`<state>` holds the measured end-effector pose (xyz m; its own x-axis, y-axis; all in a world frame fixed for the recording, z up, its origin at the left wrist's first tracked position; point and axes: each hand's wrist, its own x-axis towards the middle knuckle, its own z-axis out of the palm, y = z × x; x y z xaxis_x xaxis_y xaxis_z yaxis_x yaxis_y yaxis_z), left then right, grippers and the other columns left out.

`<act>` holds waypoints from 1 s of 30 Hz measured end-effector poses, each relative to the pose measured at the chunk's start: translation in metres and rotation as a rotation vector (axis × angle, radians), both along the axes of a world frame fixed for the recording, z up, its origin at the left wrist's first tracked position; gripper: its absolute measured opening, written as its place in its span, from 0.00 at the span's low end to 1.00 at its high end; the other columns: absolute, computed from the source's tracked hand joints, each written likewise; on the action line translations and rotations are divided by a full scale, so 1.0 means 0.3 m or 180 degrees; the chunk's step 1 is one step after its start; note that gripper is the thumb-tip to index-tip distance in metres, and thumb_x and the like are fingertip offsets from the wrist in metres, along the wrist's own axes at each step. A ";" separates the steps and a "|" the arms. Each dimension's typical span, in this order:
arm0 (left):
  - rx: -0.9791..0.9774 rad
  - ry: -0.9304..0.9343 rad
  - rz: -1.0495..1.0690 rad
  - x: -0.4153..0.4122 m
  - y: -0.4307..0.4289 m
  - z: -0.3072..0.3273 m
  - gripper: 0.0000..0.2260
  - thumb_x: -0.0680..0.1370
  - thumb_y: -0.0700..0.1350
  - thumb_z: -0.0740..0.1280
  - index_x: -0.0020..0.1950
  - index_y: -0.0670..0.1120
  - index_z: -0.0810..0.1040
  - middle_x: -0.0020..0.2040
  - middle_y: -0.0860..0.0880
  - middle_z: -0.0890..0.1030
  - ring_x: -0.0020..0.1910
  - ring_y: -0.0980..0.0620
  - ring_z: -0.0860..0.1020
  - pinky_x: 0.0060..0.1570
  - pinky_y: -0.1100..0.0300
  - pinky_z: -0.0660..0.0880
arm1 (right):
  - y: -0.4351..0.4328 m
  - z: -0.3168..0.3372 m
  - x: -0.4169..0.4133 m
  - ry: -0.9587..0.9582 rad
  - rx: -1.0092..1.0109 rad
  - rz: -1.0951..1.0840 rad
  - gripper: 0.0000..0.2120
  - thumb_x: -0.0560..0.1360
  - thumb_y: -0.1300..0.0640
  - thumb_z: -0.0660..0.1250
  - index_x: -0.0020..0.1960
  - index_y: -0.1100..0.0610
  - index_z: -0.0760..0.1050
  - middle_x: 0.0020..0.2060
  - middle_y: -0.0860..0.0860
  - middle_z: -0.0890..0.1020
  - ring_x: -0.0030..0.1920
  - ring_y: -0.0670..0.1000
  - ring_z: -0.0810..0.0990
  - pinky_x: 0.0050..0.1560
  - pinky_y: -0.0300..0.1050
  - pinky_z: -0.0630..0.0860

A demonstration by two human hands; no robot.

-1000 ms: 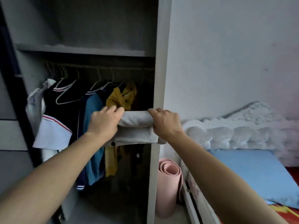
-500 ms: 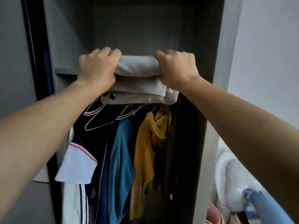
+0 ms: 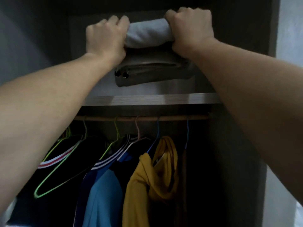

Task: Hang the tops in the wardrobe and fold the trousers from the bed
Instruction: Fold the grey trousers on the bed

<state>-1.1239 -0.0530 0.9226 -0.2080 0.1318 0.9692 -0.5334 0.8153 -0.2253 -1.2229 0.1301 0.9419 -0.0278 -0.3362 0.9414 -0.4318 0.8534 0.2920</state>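
Folded grey trousers (image 3: 150, 68) rest on the wardrobe's upper shelf (image 3: 147, 99), their waistband with two dark drawstring tips facing me. My left hand (image 3: 106, 37) grips the left end of the folded bundle and my right hand (image 3: 191, 28) grips the right end, both fists closed around the top fold. Below the shelf, tops hang from the rail (image 3: 141, 118): a black top with a red-striped collar (image 3: 54, 163), a blue top (image 3: 105, 194) and a mustard hoodie (image 3: 147, 181).
Coloured wire hangers hook over the rail, one green hanger (image 3: 49, 185) hanging low at the left. The wardrobe's right side panel (image 3: 242, 161) stands beside my right arm. A pale wall (image 3: 288, 30) shows at the far right.
Both hands have lifted the folded trousers from below shelf height up onto the upper shelf. My view has tilted up, so the bed is out of sight.
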 end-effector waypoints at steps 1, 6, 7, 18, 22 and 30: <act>0.0022 -0.0063 -0.0026 -0.045 -0.026 0.008 0.19 0.73 0.38 0.69 0.63 0.42 0.70 0.56 0.36 0.77 0.52 0.33 0.77 0.43 0.42 0.72 | -0.030 0.004 -0.042 -0.0057 0.0014 -0.0061 0.23 0.75 0.55 0.70 0.68 0.55 0.68 0.56 0.61 0.77 0.52 0.63 0.79 0.46 0.56 0.71; -0.0194 -0.0163 -0.0217 -0.265 -0.164 0.055 0.18 0.72 0.40 0.69 0.60 0.41 0.70 0.53 0.35 0.77 0.47 0.32 0.78 0.37 0.46 0.67 | -0.125 0.056 -0.235 -0.0129 0.0153 -0.0356 0.23 0.72 0.56 0.71 0.65 0.54 0.70 0.54 0.60 0.79 0.52 0.64 0.79 0.43 0.54 0.68; -0.0256 -0.0170 -0.0296 -0.310 -0.188 0.071 0.18 0.71 0.40 0.69 0.59 0.41 0.70 0.51 0.35 0.78 0.45 0.32 0.78 0.36 0.47 0.65 | -0.136 0.069 -0.270 -0.0157 0.0197 -0.0412 0.23 0.71 0.55 0.71 0.64 0.54 0.71 0.54 0.60 0.80 0.52 0.65 0.80 0.42 0.54 0.68; -0.0065 -0.0319 -0.0813 -0.788 -0.251 0.147 0.22 0.70 0.39 0.70 0.63 0.44 0.69 0.54 0.39 0.78 0.49 0.34 0.78 0.35 0.50 0.64 | -0.174 0.097 -0.628 -0.0335 0.0018 -0.0713 0.26 0.69 0.57 0.74 0.64 0.56 0.70 0.56 0.63 0.77 0.51 0.67 0.79 0.44 0.56 0.72; 0.0413 -0.1971 -0.0742 -0.798 -0.242 0.066 0.27 0.68 0.46 0.76 0.63 0.44 0.71 0.57 0.40 0.79 0.53 0.38 0.79 0.44 0.50 0.76 | -0.186 0.056 -0.631 -0.1712 0.0979 -0.1054 0.28 0.65 0.49 0.80 0.60 0.57 0.76 0.54 0.61 0.81 0.52 0.63 0.82 0.49 0.54 0.78; 0.1869 -0.4065 -0.0917 -0.747 -0.212 0.056 0.25 0.69 0.45 0.77 0.63 0.50 0.71 0.58 0.49 0.77 0.57 0.47 0.77 0.59 0.46 0.77 | -0.200 0.005 -0.631 -0.4634 0.1037 -0.1027 0.31 0.69 0.53 0.77 0.67 0.65 0.74 0.63 0.65 0.78 0.62 0.64 0.78 0.64 0.60 0.75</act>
<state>-1.3479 -0.1165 0.9395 -0.9971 -0.0282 0.0703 -0.0292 0.9995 -0.0143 -1.4122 0.0703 0.9436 -0.9457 -0.3152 -0.0796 -0.3145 0.9490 -0.0209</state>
